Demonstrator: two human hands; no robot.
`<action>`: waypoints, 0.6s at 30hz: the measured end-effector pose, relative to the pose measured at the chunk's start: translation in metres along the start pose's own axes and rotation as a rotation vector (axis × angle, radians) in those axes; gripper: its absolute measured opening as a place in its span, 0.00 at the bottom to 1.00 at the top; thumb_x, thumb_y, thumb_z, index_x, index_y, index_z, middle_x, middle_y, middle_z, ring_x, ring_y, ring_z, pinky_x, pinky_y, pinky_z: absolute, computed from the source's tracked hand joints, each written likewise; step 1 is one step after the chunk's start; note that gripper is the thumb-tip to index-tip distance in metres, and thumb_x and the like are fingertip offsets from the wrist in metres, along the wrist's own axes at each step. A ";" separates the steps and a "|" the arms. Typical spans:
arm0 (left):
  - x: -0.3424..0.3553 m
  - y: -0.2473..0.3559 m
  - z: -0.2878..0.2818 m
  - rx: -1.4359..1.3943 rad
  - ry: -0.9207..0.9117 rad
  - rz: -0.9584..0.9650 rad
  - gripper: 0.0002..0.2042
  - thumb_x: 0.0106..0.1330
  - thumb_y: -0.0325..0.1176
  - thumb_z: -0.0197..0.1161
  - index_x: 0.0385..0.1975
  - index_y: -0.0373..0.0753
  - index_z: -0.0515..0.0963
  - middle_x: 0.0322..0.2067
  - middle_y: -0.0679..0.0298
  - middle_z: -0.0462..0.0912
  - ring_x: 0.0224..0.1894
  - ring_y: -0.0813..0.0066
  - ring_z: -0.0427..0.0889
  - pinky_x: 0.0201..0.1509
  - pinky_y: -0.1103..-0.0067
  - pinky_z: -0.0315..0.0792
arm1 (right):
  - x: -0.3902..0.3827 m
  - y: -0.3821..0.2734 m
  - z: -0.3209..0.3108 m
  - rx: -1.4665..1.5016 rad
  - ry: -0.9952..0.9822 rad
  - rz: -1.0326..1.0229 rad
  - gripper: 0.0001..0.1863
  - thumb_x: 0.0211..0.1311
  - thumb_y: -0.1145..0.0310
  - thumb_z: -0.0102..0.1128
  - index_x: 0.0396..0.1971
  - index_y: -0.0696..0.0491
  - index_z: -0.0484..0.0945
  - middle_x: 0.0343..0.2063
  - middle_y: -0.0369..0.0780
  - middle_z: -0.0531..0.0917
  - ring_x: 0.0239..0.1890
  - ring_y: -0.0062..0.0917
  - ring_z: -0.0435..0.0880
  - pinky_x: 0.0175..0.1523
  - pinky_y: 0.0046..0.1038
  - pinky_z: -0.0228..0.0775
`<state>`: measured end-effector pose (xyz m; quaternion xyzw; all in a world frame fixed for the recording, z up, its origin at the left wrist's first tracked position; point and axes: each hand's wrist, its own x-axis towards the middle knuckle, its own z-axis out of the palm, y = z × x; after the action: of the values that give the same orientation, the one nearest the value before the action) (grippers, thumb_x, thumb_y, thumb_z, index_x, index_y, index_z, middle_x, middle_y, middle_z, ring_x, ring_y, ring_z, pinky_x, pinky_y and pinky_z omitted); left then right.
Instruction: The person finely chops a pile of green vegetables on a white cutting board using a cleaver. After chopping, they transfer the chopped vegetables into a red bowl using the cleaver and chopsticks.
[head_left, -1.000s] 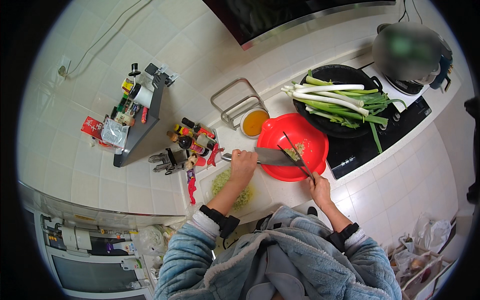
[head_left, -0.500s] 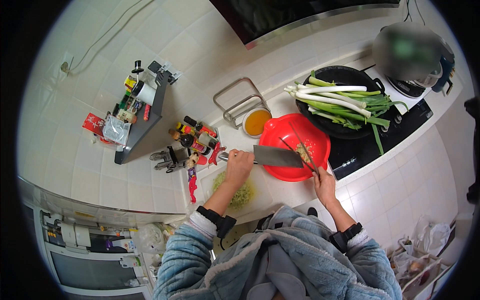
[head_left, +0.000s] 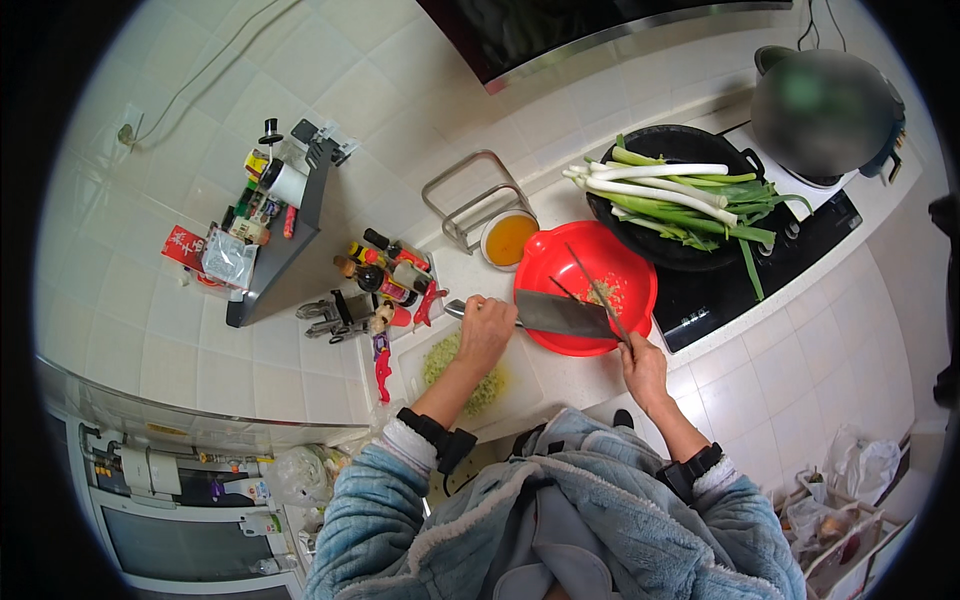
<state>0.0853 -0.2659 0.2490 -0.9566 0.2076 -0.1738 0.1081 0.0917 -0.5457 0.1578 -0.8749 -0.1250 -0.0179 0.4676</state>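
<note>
Kitchen: tiled wall (head_left: 400, 110), pale counter (head_left: 465, 280); black hob (head_left: 692, 312) right of red bowl (head_left: 560, 262). Left hand (head_left: 487, 331) grips cleaver (head_left: 560, 313) left of bowl, blade over it; right hand (head_left: 645, 371) grips chopsticks (head_left: 594, 290).

Plush blue jacket (head_left: 372, 515), white cuffs (head_left: 406, 446), black wristbands (head_left: 692, 473).

One cleaver (head_left: 562, 313), two chopsticks (head_left: 598, 292)

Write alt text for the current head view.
A person holds a cleaver in the left grip over a red bowl with pale minced bits, and dark chopsticks in the right grip. Leeks lie across a black pan at upper right; chopped greens lie on a white board.
</note>
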 end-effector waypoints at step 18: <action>-0.020 -0.015 -0.003 0.064 -0.049 -0.171 0.08 0.46 0.22 0.58 0.26 0.41 0.71 0.24 0.64 0.75 0.33 0.68 0.75 0.46 0.69 0.62 | -0.003 0.031 0.001 -0.217 0.016 0.120 0.06 0.58 0.71 0.56 0.29 0.57 0.71 0.23 0.51 0.79 0.28 0.49 0.79 0.33 0.47 0.69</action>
<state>0.0728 -0.2447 0.2504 -0.9709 0.1166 -0.1653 0.1285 0.0963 -0.5618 0.1316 -0.9261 -0.0659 -0.0100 0.3714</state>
